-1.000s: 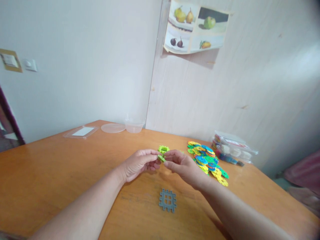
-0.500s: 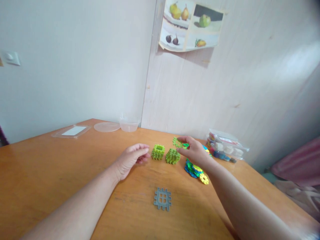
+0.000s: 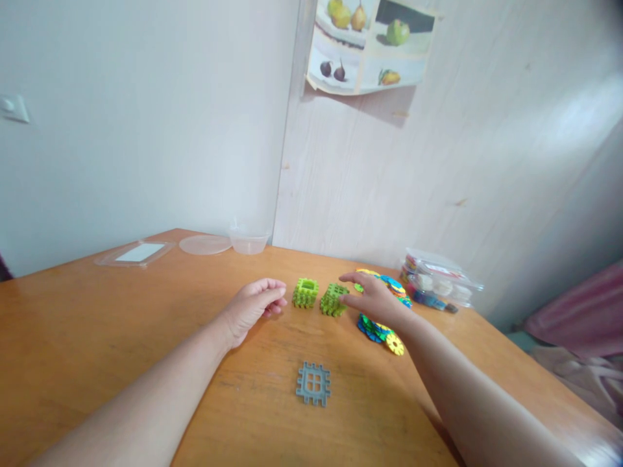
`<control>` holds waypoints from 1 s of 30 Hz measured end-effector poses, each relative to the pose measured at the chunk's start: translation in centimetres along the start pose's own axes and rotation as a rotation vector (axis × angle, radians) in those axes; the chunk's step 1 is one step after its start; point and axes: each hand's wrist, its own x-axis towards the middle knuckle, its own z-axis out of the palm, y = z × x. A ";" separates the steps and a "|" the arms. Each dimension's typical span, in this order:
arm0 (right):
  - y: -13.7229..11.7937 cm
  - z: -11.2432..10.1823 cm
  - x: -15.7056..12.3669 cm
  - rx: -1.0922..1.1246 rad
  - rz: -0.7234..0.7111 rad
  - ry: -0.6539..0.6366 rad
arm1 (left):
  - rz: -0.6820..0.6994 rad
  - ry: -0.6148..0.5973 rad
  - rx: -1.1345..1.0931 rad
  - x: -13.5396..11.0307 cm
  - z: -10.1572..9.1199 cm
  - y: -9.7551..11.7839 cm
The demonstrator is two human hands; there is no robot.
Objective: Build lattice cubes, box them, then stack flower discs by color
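Two light green stacks of notched plastic building pieces stand side by side at mid-table. The left stack (image 3: pixel 305 293) has a square opening on top. The right stack (image 3: pixel 333 300) shows a windowed piece on its top. My right hand (image 3: pixel 372 297) is beside the right stack, thumb and index finger apart, nothing visible between them. My left hand (image 3: pixel 257 305) rests at the table left of the stacks, its fingers curled and the thumb against them; no object shows there. Nearer to me lies a flat grey window piece (image 3: pixel 313 384) with notched edges.
Colourful notched discs (image 3: pixel 377 329) lie piled under and behind my right hand. Clear plastic boxes with coloured contents (image 3: pixel 438 285) stand at the back right. A clear tub (image 3: pixel 249 241), a round lid (image 3: pixel 204 244) and a rectangular clear lid (image 3: pixel 139 253) sit along the back left.
The loose green piece by my right hand is no longer seen apart; a windowed piece shows on the right stack. My right fingers have spread. The view has shifted slightly.
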 end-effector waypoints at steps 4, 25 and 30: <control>-3.2 -1.4 -1.6 0.078 -0.072 -0.179 | 0.022 -0.004 0.013 0.0 0.1 0.0; -6.8 2.1 -3.5 0.457 0.113 -0.366 | 0.015 -0.337 0.043 -1.5 1.0 0.9; -6.1 3.6 -3.0 0.642 0.212 -0.338 | -0.015 -0.418 0.044 -1.6 1.0 0.7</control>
